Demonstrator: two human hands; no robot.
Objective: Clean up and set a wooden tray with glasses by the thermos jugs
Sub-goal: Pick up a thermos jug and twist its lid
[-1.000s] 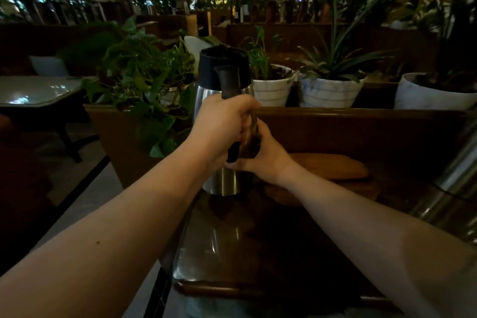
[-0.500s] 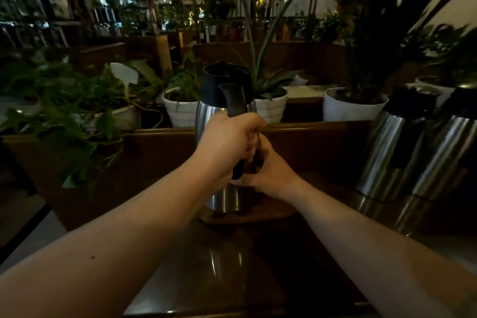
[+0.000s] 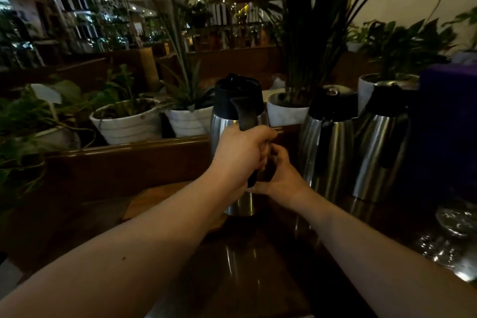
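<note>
A steel thermos jug (image 3: 222, 129) with a black lid and handle is held upright in the middle of the view. My left hand (image 3: 240, 155) is closed around its handle. My right hand (image 3: 280, 175) presses against the jug's lower right side. The jug's base sits at the right end of a wooden tray (image 3: 147, 201) on the dark table. Two more steel thermos jugs (image 3: 327, 142) (image 3: 379, 152) stand just to the right. Clear glasses (image 3: 454, 219) glint dimly at the right edge.
A wooden planter ledge (image 3: 124, 152) runs behind the table, with white plant pots (image 3: 129, 124) and leafy plants on it. A dark purple box (image 3: 449, 116) stands at the far right behind the glasses. The glossy table top (image 3: 240, 266) reflects the jug.
The view has swung right: the held jug now stands close to the two other thermos jugs, and the glasses and purple box have come into sight. Both hands keep their hold.
</note>
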